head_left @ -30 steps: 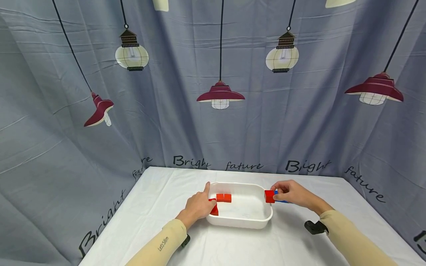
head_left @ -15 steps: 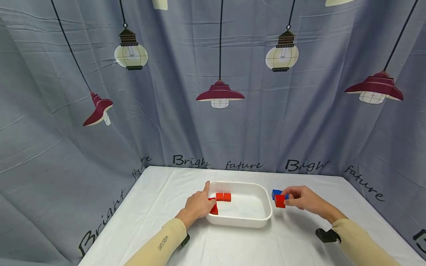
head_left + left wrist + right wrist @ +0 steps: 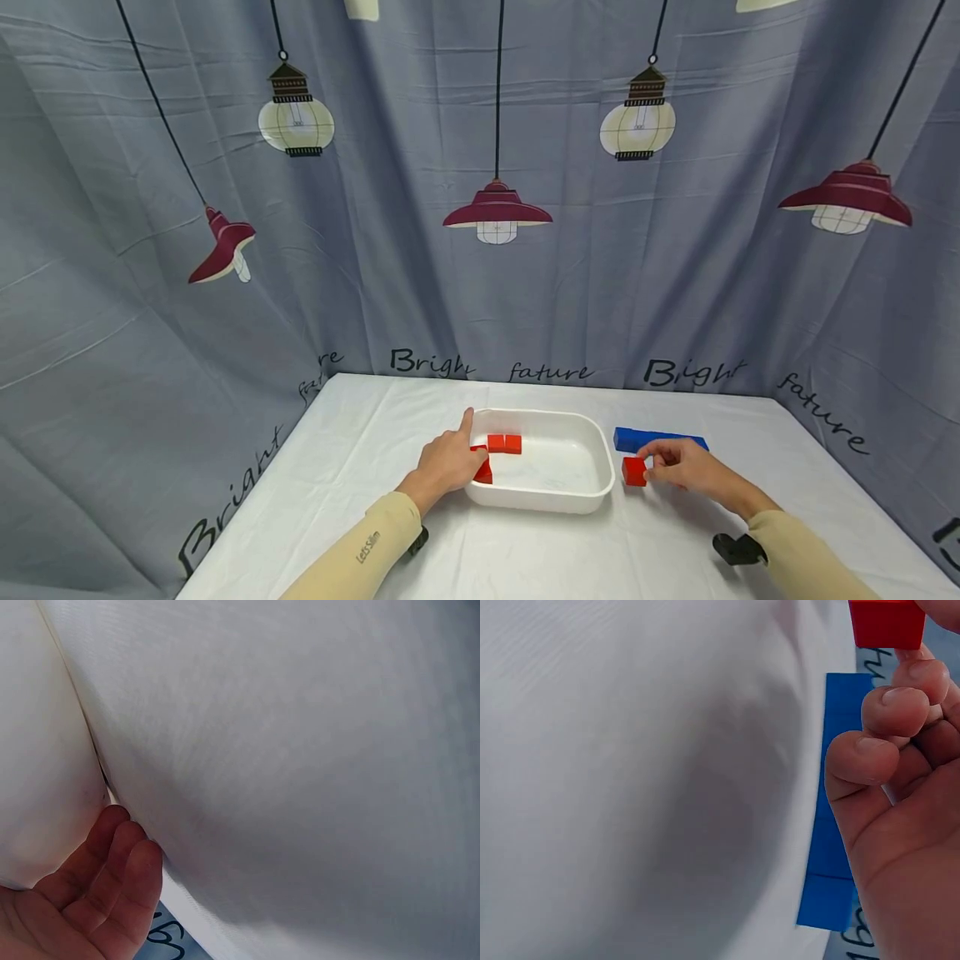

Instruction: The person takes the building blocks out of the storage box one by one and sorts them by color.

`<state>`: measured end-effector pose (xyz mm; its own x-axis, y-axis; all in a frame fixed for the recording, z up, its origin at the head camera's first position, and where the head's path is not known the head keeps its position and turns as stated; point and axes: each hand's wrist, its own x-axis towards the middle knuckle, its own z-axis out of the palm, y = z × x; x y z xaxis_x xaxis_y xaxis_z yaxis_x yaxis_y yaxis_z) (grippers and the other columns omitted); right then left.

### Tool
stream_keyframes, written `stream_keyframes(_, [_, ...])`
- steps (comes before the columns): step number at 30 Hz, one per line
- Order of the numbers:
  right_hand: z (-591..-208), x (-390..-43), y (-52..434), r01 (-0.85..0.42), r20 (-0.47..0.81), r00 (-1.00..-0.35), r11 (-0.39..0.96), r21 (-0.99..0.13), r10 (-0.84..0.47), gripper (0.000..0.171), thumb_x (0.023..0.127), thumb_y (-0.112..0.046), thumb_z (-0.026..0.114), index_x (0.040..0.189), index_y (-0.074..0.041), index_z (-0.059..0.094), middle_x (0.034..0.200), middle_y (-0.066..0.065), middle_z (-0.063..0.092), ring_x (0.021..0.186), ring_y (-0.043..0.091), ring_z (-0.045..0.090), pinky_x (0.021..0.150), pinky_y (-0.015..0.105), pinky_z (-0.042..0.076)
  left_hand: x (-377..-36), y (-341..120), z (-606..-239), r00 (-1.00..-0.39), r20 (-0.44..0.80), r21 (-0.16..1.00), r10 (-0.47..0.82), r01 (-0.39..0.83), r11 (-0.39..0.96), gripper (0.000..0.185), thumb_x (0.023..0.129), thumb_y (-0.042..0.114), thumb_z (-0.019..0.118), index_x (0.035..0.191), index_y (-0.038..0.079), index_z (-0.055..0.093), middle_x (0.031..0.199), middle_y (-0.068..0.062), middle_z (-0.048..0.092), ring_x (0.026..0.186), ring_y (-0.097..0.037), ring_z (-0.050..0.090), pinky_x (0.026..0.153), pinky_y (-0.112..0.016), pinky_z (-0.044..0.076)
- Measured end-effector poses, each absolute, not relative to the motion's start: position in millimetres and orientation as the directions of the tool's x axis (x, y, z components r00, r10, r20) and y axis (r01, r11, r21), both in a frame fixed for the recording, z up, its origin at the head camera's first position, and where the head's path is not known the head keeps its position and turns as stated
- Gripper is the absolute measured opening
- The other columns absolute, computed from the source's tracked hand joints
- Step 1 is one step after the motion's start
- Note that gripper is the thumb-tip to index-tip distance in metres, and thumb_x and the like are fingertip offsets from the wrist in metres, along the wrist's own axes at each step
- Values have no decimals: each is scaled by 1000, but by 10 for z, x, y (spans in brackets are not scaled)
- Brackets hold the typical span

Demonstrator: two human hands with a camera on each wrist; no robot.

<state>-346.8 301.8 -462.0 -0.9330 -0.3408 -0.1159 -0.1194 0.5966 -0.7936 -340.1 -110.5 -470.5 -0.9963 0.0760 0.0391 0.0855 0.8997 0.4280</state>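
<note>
A white plastic tub (image 3: 540,502) stands on the table, and my left hand (image 3: 446,462) grips its left rim. The thumb lies over the inside and the index finger stretches along the rim; the other fingers rest against the outer wall in the left wrist view. Inside the tub, two red blocks (image 3: 504,444) sit side by side towards the back left. More red (image 3: 483,473) shows by my left thumb, partly hidden. To the right of the tub, my right hand (image 3: 690,468) pinches a red cube (image 3: 633,472) between thumb and index finger, low over the cloth.
Just behind my right hand lies a row of blue blocks (image 3: 648,439), partly covered by the fingers. A white cloth (image 3: 525,554) covers the table. A grey-blue curtain (image 3: 420,275) printed with lamps hangs behind the table's far edge.
My right hand has moved the red cube from the tub's right rim to the right and nearer to me, uncovering the blue row. My left hand and the tub have stayed put.
</note>
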Motion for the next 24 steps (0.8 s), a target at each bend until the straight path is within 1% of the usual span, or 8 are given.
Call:
stream_keyframes(9, [-4777, -3447, 3047, -86, -142, -937, 606, -791, -319, 43, 88, -26, 77, 121, -3, 64, 81, 0, 55, 69, 14, 52, 54, 24, 41, -3400, -1106, -4683, -997, 36, 433, 75, 83, 897, 77, 94, 39, 57, 160, 12, 26, 118, -17, 70, 90, -27, 67, 80, -47, 53])
stream_keyframes(16, [-4803, -3417, 3039, -88, -139, -936, 597, -797, -323, 42, 87, -25, 77, 120, -2, 65, 81, 2, 54, 68, 14, 52, 54, 24, 41, -3410, -1105, -4696, -997, 31, 437, 71, 77, 896, 77, 94, 38, 57, 160, 12, 26, 117, -17, 70, 92, -28, 67, 82, -48, 53])
stream_keyframes(24, [-4800, -3410, 3046, -97, -143, -929, 595, -798, -342, 41, 88, -25, 76, 120, -1, 64, 80, 1, 54, 66, 13, 51, 53, 23, 40, -3406, -1098, -4703, -997, 29, 440, 67, 73, 895, 77, 94, 38, 57, 160, 13, 26, 117, -17, 70, 90, -27, 66, 82, -48, 53])
